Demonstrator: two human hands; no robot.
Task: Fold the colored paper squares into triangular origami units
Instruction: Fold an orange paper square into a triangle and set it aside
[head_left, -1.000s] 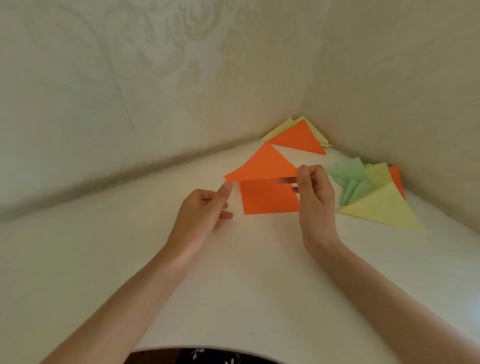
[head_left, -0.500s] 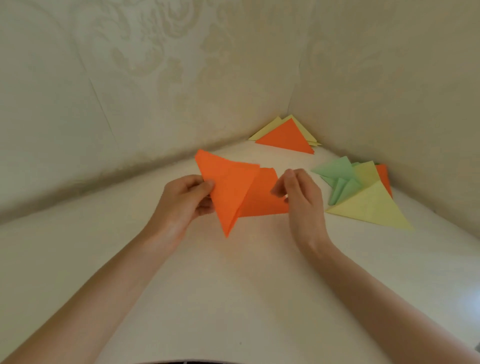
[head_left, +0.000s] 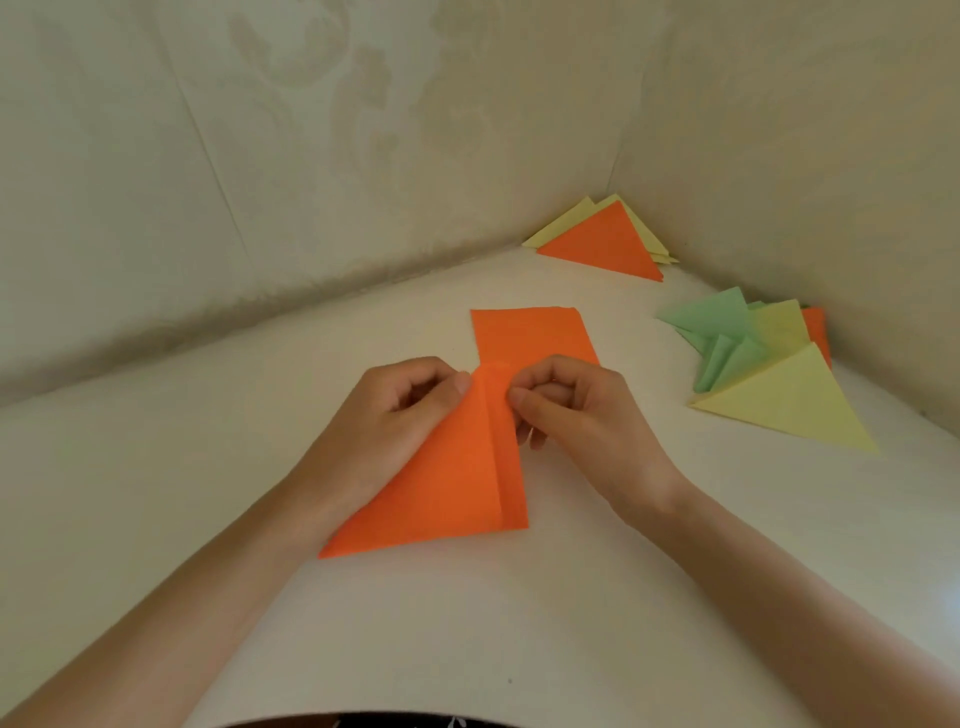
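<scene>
An orange folded paper triangle (head_left: 447, 483) lies on the white table (head_left: 467, 623) in front of me, its point toward the far side. My left hand (head_left: 384, 421) pinches its upper left edge with thumb and curled fingers. My right hand (head_left: 576, 415) pinches the narrow folded strip at the top, fingers curled. Just behind the hands lies a flat orange paper sheet (head_left: 535, 332), partly covered by them.
In the far corner sits a stack of folded triangles, orange on yellow (head_left: 608, 244). At the right, by the wall, lies a heap of green and yellow folded units (head_left: 769, 364) with an orange piece behind. Walls close the table on the left and right.
The orange triangle came down from mid-air, turned, and now lies flat nearer to me. Both hands came together at its top point. The camera view shifted downward.
</scene>
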